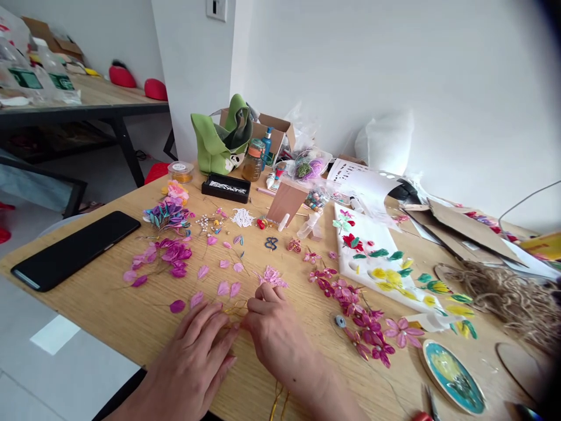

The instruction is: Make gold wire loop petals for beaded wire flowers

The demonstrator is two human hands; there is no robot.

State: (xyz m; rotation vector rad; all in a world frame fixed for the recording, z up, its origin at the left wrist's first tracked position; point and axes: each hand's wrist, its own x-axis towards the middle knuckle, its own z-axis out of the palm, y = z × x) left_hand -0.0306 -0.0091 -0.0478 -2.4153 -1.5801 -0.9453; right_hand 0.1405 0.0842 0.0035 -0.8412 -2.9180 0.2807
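My left hand (pixel 193 351) lies low over the wooden table, its fingers bent down and pressing on a thin gold cord (pixel 236 307). Close against it, my right hand (pixel 272 327) is closed, its fingers pinched on the same cord. Most of the cord between the fingertips is hidden. Two gold strands (pixel 279 400) hang below my right wrist. Just past my right knuckles is a small heap of pale pink pieces (pixel 272 276). Loose pink petals (pixel 223 288) and a dark magenta petal (pixel 177 306) lie beyond my left fingers.
A black phone (pixel 76 248) rests at the left edge. Magenta wire flowers (pixel 350 301) spread to the right, beside a white foam board (pixel 366 237). Scissors (pixel 432 403) and an oval painted dish (pixel 453 377) lie front right. A green bag (pixel 214 146) stands behind.
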